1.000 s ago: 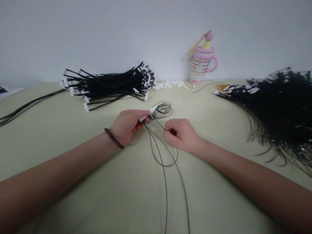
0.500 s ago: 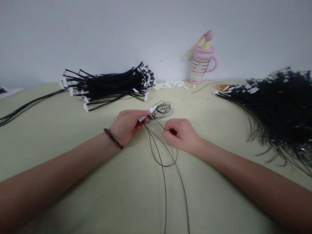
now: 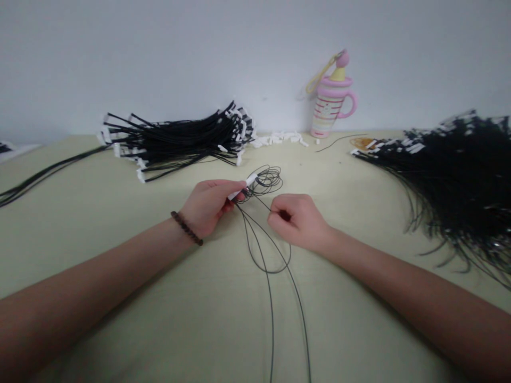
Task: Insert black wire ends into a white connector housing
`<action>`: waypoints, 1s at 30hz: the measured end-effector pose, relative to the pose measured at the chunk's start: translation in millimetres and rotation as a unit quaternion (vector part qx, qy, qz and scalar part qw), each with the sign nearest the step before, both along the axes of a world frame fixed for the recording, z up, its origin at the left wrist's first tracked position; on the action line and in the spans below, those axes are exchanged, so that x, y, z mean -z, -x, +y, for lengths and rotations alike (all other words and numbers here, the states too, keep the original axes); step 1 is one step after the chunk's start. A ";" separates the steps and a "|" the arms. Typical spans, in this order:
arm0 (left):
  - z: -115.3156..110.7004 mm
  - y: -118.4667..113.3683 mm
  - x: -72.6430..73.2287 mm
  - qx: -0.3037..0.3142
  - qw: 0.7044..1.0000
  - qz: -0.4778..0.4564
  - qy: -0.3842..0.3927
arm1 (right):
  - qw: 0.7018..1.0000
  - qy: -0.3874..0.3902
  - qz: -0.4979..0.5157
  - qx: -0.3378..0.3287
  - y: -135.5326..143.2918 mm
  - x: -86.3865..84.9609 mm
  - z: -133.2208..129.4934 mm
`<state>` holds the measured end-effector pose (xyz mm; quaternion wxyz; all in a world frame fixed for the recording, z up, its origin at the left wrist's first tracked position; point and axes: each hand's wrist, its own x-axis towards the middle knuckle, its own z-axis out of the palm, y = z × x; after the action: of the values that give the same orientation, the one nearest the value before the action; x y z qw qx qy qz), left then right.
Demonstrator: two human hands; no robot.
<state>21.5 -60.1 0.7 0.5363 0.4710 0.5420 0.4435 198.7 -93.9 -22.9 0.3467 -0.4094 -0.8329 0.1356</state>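
Observation:
Between thumb and fingers, my left hand [image 3: 215, 205] pinches a white connector [image 3: 250, 180] with thin black wires running from it. Just beyond its fingertips lies a loose tangle of wire loops [image 3: 271, 181]. My right hand [image 3: 297, 219], closed like a fist, grips a thin black wire [image 3: 261, 202] that stretches across from the connector. A wire loop hangs below the two hands, and two long strands [image 3: 272, 319] run down past the near edge of the view. The wire's end inside my right hand is hidden.
A bundle of black cables with white connectors [image 3: 179, 135] lies at the back left. Small white pieces [image 3: 283, 138] are scattered beside it. A pink-lidded cup [image 3: 328, 109] stands against the wall. A large heap of black wires [image 3: 459, 181] spreads over the right side.
Almost nothing differs. My right hand has shifted very slightly to the right, still gripping the wire; my left hand keeps its hold on the connector.

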 end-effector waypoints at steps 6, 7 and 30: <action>0.0 1.4 2.3 0.001 1.000 0.024 -0.006 | 1.000 -0.005 0.002 0.004 0.3 1.3 0.4; -0.3 1.5 2.7 0.002 1.000 0.028 -0.012 | 1.000 -0.006 0.000 0.004 0.5 1.7 0.5; -30.2 -10.5 1.7 0.086 0.979 0.142 -0.119 | 0.991 -0.039 -0.112 0.061 6.4 -0.8 -8.2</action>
<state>32.0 -90.4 -1.0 0.4300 0.6344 0.5136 0.3857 192.4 -102.1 -22.1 0.2744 -0.4586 -0.8445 0.0347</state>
